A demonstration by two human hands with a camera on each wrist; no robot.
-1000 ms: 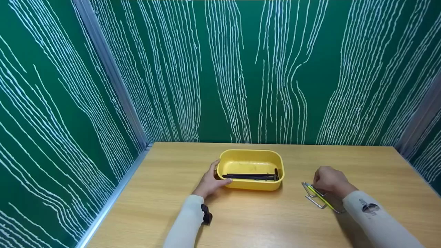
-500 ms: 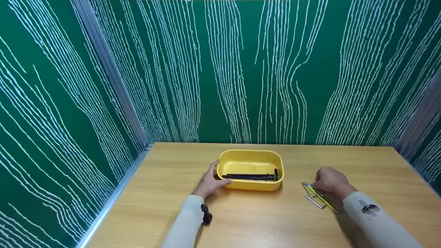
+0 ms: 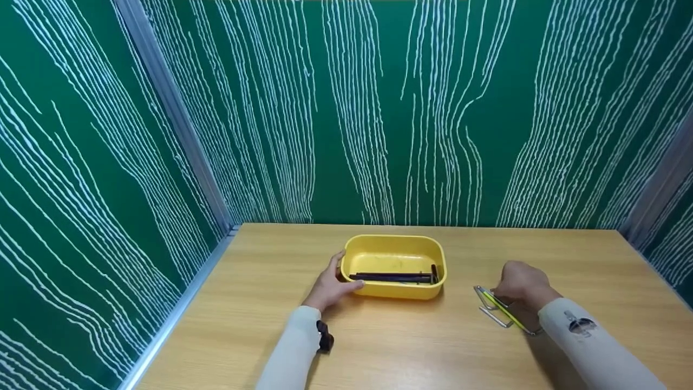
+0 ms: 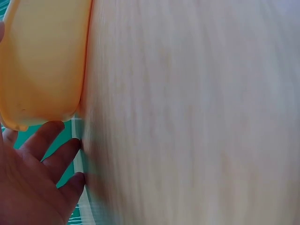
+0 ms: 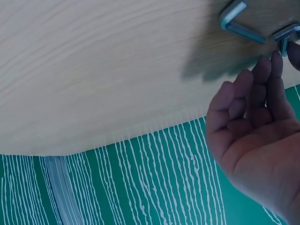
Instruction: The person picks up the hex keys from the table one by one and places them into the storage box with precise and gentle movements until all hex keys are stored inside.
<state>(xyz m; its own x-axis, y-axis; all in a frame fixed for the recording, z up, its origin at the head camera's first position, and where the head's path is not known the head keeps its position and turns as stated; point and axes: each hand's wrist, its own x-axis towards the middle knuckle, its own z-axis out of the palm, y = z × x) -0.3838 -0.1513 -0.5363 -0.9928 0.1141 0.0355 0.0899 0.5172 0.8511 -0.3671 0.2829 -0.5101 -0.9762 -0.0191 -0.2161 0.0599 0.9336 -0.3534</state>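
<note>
My left hand [image 3: 330,287] grips the left end of a yellow plastic bin [image 3: 398,293], its thumb over the front rim and its fingers against the end wall [image 4: 42,70]. Several dark, thin rods [image 3: 390,278] lie along the bin's front side. To the right, my right hand [image 3: 522,283] is lowered to the table, fingers curled, beside several metal hex keys [image 3: 495,318] and a thin yellow-green rod [image 3: 509,311]. In the right wrist view, thumb and forefinger pinch one L-shaped hex key [image 5: 285,35], while another hex key [image 5: 241,26] lies on the wood. The yellow-green rod is outside that view.
The wooden table [image 3: 411,346] backs onto a green wall [image 3: 346,108] covered in wavy white lines. Metal posts [image 3: 173,108] stand at the corners, and a metal edge [image 3: 178,309] runs along the table's left side.
My right hand has shifted very slightly to the right, away from the tips of the hex keys. The left hand and the bin stay where they were.
</note>
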